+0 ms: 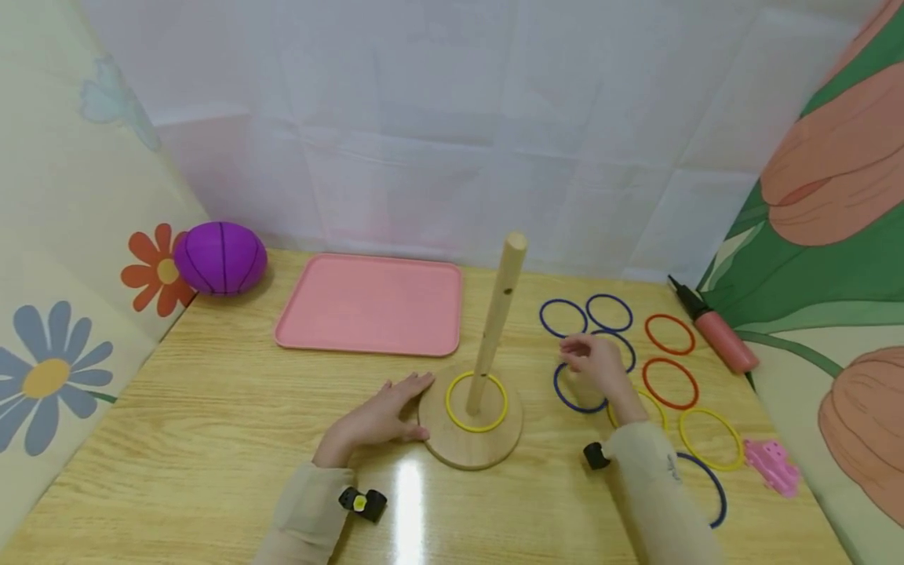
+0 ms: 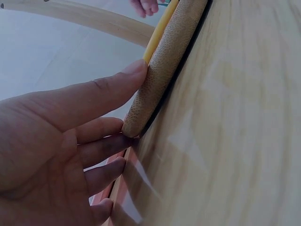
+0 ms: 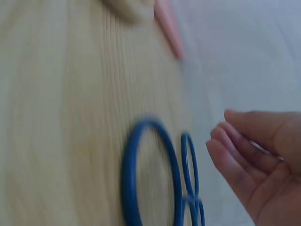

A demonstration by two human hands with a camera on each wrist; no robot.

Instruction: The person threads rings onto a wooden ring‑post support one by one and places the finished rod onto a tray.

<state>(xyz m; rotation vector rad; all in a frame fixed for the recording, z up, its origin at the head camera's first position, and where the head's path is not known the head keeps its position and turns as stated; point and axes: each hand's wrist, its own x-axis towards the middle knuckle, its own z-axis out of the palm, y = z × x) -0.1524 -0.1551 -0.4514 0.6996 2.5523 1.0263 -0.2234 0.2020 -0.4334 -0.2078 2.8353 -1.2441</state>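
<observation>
A wooden peg (image 1: 495,322) rises from a round wooden base (image 1: 452,441), with one yellow ring (image 1: 476,430) lying around its foot. My left hand (image 1: 377,417) touches the base's left edge, fingers spread; in the left wrist view the thumb (image 2: 110,92) lies against the rim (image 2: 162,70). Over on the right, my right hand (image 1: 596,362) hovers among several blue rings, above a near blue ring (image 1: 559,392). Its fingers (image 3: 230,160) are loosely bent with nothing between them in the right wrist view, where a blue ring (image 3: 128,183) shows below.
Beyond the base lies a pink tray (image 1: 370,306), with a purple ball (image 1: 221,259) at back left. To the right are red rings (image 1: 669,316), yellow rings (image 1: 741,451), another blue ring (image 1: 722,502), a pink toy (image 1: 773,467) and a red hand pump (image 1: 723,337).
</observation>
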